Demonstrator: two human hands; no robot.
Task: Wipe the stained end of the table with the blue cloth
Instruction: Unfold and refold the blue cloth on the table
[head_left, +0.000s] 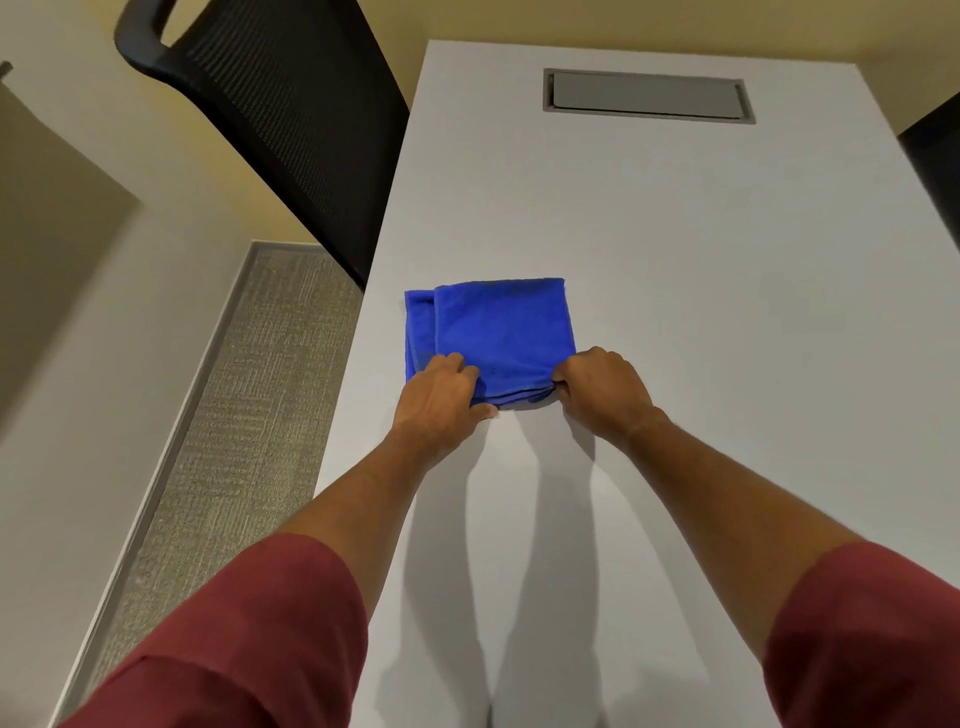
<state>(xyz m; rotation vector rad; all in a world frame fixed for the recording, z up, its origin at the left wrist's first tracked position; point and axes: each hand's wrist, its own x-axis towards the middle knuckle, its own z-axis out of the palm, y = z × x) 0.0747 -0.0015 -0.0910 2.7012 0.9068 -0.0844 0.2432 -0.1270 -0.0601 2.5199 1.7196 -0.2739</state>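
- The blue cloth (501, 338) lies folded flat on the white worktop (675, 234), near its left edge, with an under-layer showing along its left side.
- Nearest the camera, both forearms reach forward out of dark red sleeves (249, 639), roughly parallel, and cast soft shadows on the surface between them.
- The left hand (444, 397) rests palm down on the cloth's near left corner, fingers bent over the top layer and thumb on the worktop just beside the near edge; it presses more than grips.
- The right hand (602, 387) is curled closed at the near right corner, pinching the stacked layers between thumb and fingers.
- By my reading, the step in hand is readying the cloth into a pad; wiping looks not yet begun.
- The next move likely calls for one hand to flatten on the pad and sweep it with steady pressure over the stained end. I can see no stain on the worktop here.
- Farther off, a grey cable hatch (649, 96) is set into the worktop, and a black mesh chair (280, 124) stands at the left side.
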